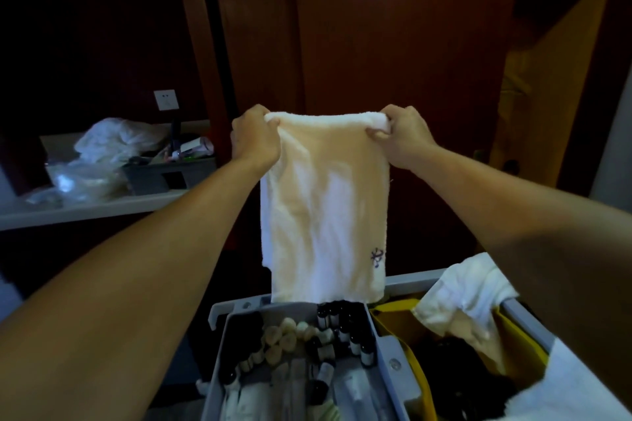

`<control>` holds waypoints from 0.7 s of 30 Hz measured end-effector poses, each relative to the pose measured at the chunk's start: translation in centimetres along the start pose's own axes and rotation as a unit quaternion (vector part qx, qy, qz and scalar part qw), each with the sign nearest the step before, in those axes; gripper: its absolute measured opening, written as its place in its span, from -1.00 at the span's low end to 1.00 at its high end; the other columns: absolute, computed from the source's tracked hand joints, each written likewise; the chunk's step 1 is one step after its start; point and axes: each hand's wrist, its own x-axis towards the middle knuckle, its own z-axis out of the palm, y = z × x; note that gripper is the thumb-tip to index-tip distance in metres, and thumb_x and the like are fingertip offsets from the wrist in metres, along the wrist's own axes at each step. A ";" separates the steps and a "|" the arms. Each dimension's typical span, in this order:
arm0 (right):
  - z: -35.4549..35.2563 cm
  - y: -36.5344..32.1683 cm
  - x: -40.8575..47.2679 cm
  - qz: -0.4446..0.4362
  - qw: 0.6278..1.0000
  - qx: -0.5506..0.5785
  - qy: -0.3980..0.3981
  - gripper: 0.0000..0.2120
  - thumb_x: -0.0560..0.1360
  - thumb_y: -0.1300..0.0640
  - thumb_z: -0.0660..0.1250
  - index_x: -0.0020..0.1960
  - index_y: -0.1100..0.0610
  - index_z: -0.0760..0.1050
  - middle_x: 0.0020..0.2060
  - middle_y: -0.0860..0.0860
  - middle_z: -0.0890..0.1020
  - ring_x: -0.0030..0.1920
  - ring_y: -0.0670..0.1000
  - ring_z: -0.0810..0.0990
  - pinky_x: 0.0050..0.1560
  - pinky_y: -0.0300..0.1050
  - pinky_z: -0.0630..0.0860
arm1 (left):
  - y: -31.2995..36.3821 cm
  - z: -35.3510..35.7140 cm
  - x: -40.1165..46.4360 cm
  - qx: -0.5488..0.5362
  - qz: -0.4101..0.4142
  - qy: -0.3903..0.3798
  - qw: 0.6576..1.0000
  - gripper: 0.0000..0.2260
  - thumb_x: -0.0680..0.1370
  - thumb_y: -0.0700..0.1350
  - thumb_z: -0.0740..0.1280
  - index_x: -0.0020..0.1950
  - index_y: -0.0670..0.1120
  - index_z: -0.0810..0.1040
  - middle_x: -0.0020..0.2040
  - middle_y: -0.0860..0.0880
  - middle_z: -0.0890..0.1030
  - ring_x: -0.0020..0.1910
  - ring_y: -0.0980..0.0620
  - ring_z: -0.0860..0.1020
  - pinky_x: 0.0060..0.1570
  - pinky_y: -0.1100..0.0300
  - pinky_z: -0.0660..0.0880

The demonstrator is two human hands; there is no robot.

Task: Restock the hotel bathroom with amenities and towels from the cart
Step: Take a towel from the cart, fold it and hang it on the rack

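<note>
A cluttered tabletop (102,207) sits left. The left hand (254,138) and right hand (403,137) each clench a top corner of a soft white towel (325,208), which hangs flat above the grey cart's (407,278) far rim, with small bottles (345,321) below.

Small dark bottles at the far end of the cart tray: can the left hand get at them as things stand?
Probably not yet. The left hand grips the towel together with the right hand, and the towel's lower edge hangs over the bottles.
</note>
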 end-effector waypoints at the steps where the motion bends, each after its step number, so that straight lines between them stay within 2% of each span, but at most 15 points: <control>1: -0.1 0.1 0.0 0.003 1.000 0.016 -0.003 -0.77 0.57 -0.01 0.36 0.18 0.06 0.52 0.04 -0.01 0.53 0.06 0.05 0.52 0.00 -0.06 0.44 | 0.0 0.0 0.1 -0.013 -0.009 -0.012 1.000 -0.85 0.66 -0.03 0.24 0.08 -0.04 0.56 0.07 -0.07 0.60 0.02 -0.06 0.55 -0.09 0.12 0.39; 4: -0.2 0.7 -0.1 0.020 0.998 0.060 -0.018 -0.76 0.56 0.00 0.38 0.17 0.08 0.54 0.01 0.01 0.60 0.03 0.05 0.56 -0.02 -0.06 0.48 | 0.4 -0.5 0.0 -0.086 -0.032 -0.041 0.995 -0.88 0.67 -0.07 0.20 0.05 -0.02 0.53 0.02 0.01 0.56 -0.05 0.02 0.52 -0.17 0.19 0.41; 6: -0.1 0.9 -0.1 0.048 0.996 0.078 -0.024 -0.82 0.55 0.04 0.39 0.14 0.03 0.55 0.02 0.00 0.61 0.04 0.04 0.59 0.04 -0.01 0.58 | 1.0 -0.9 0.0 -0.134 -0.048 -0.060 0.988 -0.87 0.66 -0.10 0.21 0.05 0.00 0.55 -0.02 0.04 0.55 -0.08 0.05 0.53 -0.16 0.16 0.52; 8: 0.1 1.2 0.1 0.082 0.988 0.129 -0.035 -0.88 0.54 0.16 0.40 0.05 -0.01 0.56 0.02 0.03 0.63 -0.01 0.04 0.65 -0.01 0.02 0.67 | 1.6 -1.4 0.2 -0.200 -0.085 -0.115 0.969 -0.86 0.64 -0.16 0.25 0.13 -0.03 0.58 0.02 0.00 0.58 -0.12 0.08 0.55 -0.19 0.20 0.57; 9: 0.1 1.3 0.1 0.099 0.982 0.153 -0.048 -0.83 0.52 0.23 0.41 0.04 0.00 0.57 0.02 0.06 0.64 -0.04 0.04 0.67 -0.04 0.01 0.68 | 1.8 -1.7 0.2 -0.222 -0.100 -0.156 0.957 -0.82 0.61 -0.19 0.31 0.20 -0.06 0.58 0.06 -0.04 0.58 -0.11 0.08 0.57 -0.23 0.23 0.58; 11: 0.0 1.5 -0.1 0.118 0.972 0.188 -0.081 -0.74 0.46 0.30 0.48 0.05 0.01 0.60 0.03 0.06 0.66 -0.01 0.04 0.67 0.03 0.00 0.67 | 1.7 -2.3 0.4 -0.197 -0.095 -0.221 0.951 -0.61 0.51 -0.24 0.44 0.32 -0.09 0.52 0.13 -0.07 0.56 -0.02 0.03 0.59 -0.20 0.21 0.60; 12: 0.0 1.8 -0.1 0.120 0.969 0.195 -0.094 -0.73 0.43 0.29 0.52 0.02 0.00 0.61 0.03 0.05 0.66 0.04 0.05 0.66 0.10 0.02 0.64 | 1.4 -2.4 0.6 -0.138 -0.066 -0.232 0.961 -0.54 0.47 -0.24 0.48 0.35 -0.08 0.50 0.16 -0.07 0.55 0.03 0.00 0.59 -0.13 0.17 0.60; 14: 0.0 2.0 -0.3 0.119 0.971 0.183 -0.096 -0.74 0.40 0.25 0.55 0.01 -0.01 0.62 0.02 0.02 0.67 0.09 0.04 0.64 0.18 0.00 0.59 | 0.8 -2.4 0.6 0.007 0.023 -0.206 0.978 -0.54 0.46 -0.17 0.51 0.34 -0.07 0.50 0.18 -0.07 0.56 0.09 -0.04 0.56 -0.01 0.12 0.56; 15: 0.0 2.0 -0.4 0.111 0.974 0.176 -0.091 -0.75 0.41 0.23 0.55 0.04 0.01 0.64 0.01 0.00 0.68 0.09 0.02 0.63 0.16 -0.03 0.58 | 0.4 -2.1 0.5 0.045 0.056 -0.178 0.981 -0.58 0.47 -0.13 0.50 0.31 -0.07 0.52 0.18 -0.07 0.57 0.10 -0.05 0.56 0.01 0.11 0.54; 19: -0.1 1.1 -0.5 0.060 0.980 0.173 -0.081 -0.91 0.54 0.16 0.40 0.04 0.06 0.55 -0.10 -0.07 0.60 -0.06 -0.08 0.58 -0.08 -0.12 0.53 | -0.4 -1.6 0.6 0.045 0.068 -0.081 0.993 -0.82 0.51 -0.02 0.42 0.09 0.02 0.56 0.11 -0.08 0.55 0.08 -0.10 0.54 0.05 -0.04 0.58; 21: -0.4 0.6 -0.6 0.063 0.974 0.202 -0.085 -0.98 0.61 0.16 0.28 0.00 0.06 0.46 -0.13 -0.08 0.54 -0.12 -0.12 0.52 -0.10 -0.12 0.47 | -0.3 -1.4 0.9 -0.003 0.036 -0.103 0.994 -0.80 0.51 0.05 0.36 0.09 0.01 0.54 0.13 -0.09 0.50 0.07 -0.10 0.52 0.03 -0.04 0.57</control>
